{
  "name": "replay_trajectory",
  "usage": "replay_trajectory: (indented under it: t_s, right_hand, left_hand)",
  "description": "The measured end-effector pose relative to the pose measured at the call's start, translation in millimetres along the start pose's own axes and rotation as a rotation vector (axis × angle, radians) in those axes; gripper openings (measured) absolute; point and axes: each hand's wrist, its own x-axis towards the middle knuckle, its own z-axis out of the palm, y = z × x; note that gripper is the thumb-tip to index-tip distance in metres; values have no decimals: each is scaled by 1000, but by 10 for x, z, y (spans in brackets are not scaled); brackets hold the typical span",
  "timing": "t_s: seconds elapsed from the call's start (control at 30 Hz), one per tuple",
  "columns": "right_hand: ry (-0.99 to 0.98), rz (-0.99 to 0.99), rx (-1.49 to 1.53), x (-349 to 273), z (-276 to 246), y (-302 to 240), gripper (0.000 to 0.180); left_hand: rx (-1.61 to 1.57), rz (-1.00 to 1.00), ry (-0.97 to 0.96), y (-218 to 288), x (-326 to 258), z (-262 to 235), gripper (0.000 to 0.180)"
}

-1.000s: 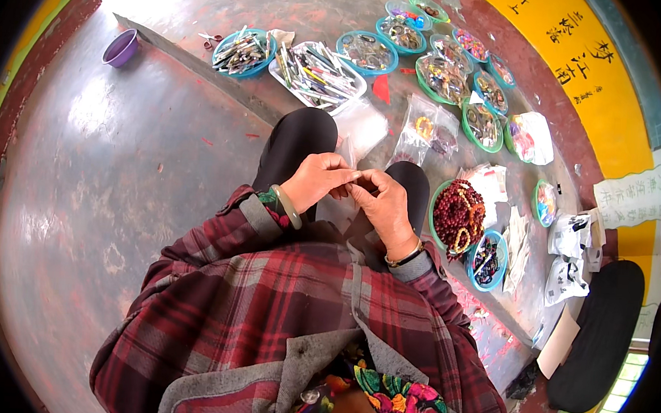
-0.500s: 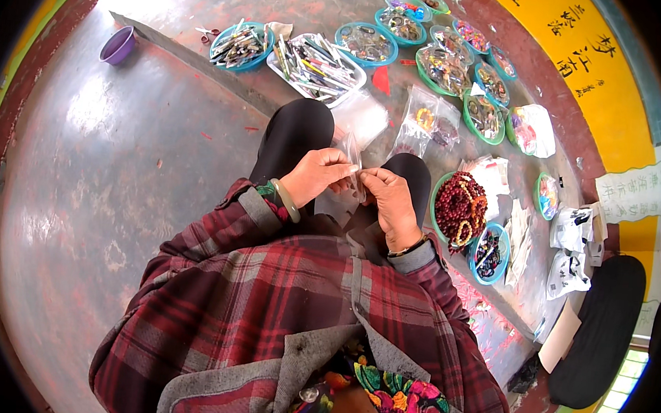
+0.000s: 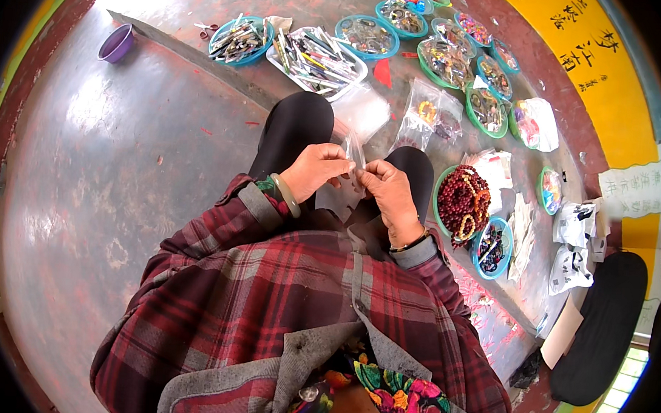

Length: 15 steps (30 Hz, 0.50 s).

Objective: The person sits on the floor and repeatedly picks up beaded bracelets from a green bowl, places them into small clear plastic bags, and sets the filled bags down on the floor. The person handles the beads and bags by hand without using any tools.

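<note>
Over my knees I have a clear plastic bag (image 3: 354,149) between my two hands. My left hand (image 3: 313,174) pinches the bag's edge from the left, with a pale bangle around its wrist. On the other side my right hand (image 3: 391,197) has thumb and forefinger closed on the same bag. The bag's lower part hangs between my legs; what is in it, if anything, I cannot make out. Just beyond my right knee lie clear bags with beaded bracelets (image 3: 427,112). A pile of dark red bead strings (image 3: 463,201) fills a green basin to the right of my right hand.
Ahead, a white basket (image 3: 363,74) and a blue basin (image 3: 269,49) hold many pens. Several basins of trinkets (image 3: 444,60) stand at the far right. A small blue basin (image 3: 506,247) sits beside the beads. A purple bowl (image 3: 117,44) stands far left, by a floor step (image 3: 188,63).
My fingers have shifted slightly on the bag, and it now looks more spread out between my hands. The whole view has tilted a little.
</note>
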Motion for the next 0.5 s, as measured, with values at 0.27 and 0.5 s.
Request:
replay_trajectory:
  t_s: [0.27, 0.5]
  right_hand:
    - [326, -283, -507, -55, -6, -28, 12]
    - [253, -648, -985, -117, 149, -65, 10]
  left_hand:
    - [211, -67, 46, 16, 12, -21, 7]
    - [984, 658, 396, 1, 71, 43, 51]
